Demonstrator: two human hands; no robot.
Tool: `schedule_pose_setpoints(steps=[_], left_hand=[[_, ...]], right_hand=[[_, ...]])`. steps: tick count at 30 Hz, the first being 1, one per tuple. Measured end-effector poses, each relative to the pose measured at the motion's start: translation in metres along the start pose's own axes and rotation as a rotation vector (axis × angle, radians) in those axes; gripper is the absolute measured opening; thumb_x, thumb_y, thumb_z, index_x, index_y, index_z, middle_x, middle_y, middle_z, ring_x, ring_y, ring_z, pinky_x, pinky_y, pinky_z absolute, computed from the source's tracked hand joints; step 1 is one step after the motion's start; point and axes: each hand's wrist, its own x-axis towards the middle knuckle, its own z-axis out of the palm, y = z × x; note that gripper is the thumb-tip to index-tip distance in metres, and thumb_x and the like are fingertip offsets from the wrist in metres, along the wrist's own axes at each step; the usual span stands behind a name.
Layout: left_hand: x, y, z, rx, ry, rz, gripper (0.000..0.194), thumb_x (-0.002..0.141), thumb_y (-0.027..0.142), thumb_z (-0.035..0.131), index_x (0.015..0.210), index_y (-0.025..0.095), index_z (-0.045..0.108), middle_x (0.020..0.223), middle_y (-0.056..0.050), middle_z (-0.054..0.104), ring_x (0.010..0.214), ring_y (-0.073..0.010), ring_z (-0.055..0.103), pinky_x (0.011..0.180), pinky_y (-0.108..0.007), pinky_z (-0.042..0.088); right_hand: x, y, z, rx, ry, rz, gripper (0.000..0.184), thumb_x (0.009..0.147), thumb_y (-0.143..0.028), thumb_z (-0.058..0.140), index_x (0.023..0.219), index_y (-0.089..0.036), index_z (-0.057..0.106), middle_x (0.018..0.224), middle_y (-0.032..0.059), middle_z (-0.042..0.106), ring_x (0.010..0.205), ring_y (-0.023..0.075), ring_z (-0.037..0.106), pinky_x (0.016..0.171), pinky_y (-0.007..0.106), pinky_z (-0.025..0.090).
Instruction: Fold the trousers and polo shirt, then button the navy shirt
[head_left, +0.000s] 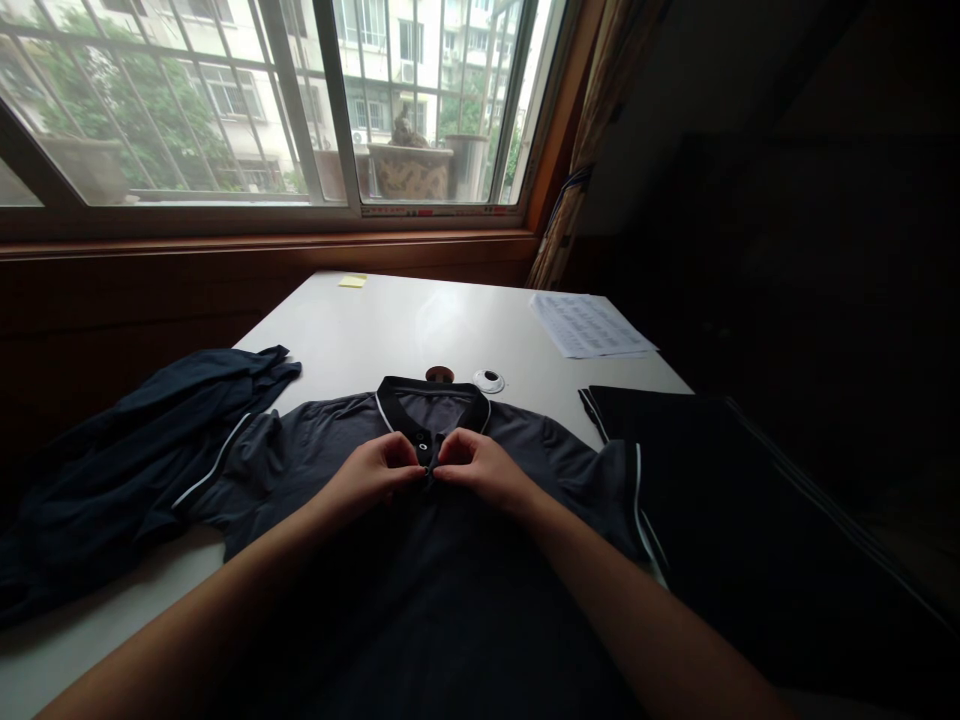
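White table (390, 330) under a barred window (435, 100) bears a dark polo shirt (442, 560), spread front up with its collar toward the glass. Left hand (382, 468) and right hand (484, 468) meet at its placket, thumbs and forefingers pinching the cloth just below a pale-ringed button (422, 447). Fastening or undoing seems the step in hand, though which cannot be told; either calls for fine, steady fingertip control. Fingers cover whatever button they may grip. Shadow swallows the shirt's lower front and the dark garment (705, 500) at right; the frame cuts the forearms.
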Motion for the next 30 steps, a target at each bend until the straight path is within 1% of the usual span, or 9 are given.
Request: schedule_pose_setpoints(steps=[6, 16, 26, 30], left_hand=[[0.001, -0.005, -0.001, 0.024, -0.004, 0.02, 0.033, 0.075, 0.045, 0.076, 0.083, 0.017, 0.06, 0.067, 0.002, 0.061, 0.053, -0.0113, 0.056, 0.044, -0.02, 0.043], [-0.002, 0.002, 0.0, 0.032, -0.003, -0.001, 0.033, 0.074, 0.044, 0.076, 0.083, 0.016, 0.06, 0.066, 0.003, 0.061, 0.052, -0.0111, 0.055, 0.045, -0.02, 0.042], [-0.003, 0.005, 0.001, 0.026, -0.002, -0.017, 0.033, 0.074, 0.044, 0.076, 0.082, 0.016, 0.059, 0.063, 0.003, 0.06, 0.051, -0.0114, 0.055, 0.046, -0.021, 0.042], [-0.003, 0.003, 0.0, 0.038, -0.004, -0.005, 0.032, 0.075, 0.042, 0.075, 0.082, 0.016, 0.059, 0.063, 0.004, 0.059, 0.051, -0.0111, 0.054, 0.046, -0.021, 0.042]], right_hand=[[0.001, -0.001, -0.002, 0.005, -0.038, 0.02, 0.024, 0.069, -0.032, 0.08, 0.083, -0.018, 0.067, 0.079, -0.0006, 0.067, 0.075, 0.0157, 0.062, 0.071, 0.028, 0.049], [-0.001, -0.005, -0.004, 0.004, -0.046, 0.028, 0.021, 0.071, -0.032, 0.078, 0.083, -0.017, 0.07, 0.08, 0.0012, 0.07, 0.076, 0.0168, 0.064, 0.072, 0.028, 0.049], [-0.001, -0.008, -0.003, 0.011, -0.022, 0.039, 0.013, 0.072, -0.026, 0.075, 0.082, -0.018, 0.072, 0.079, 0.0012, 0.072, 0.076, 0.0171, 0.066, 0.072, 0.027, 0.05], [-0.002, -0.007, -0.003, 0.03, -0.043, 0.016, 0.013, 0.073, -0.025, 0.074, 0.084, -0.018, 0.072, 0.084, 0.0023, 0.074, 0.081, 0.0185, 0.069, 0.076, 0.029, 0.052]])
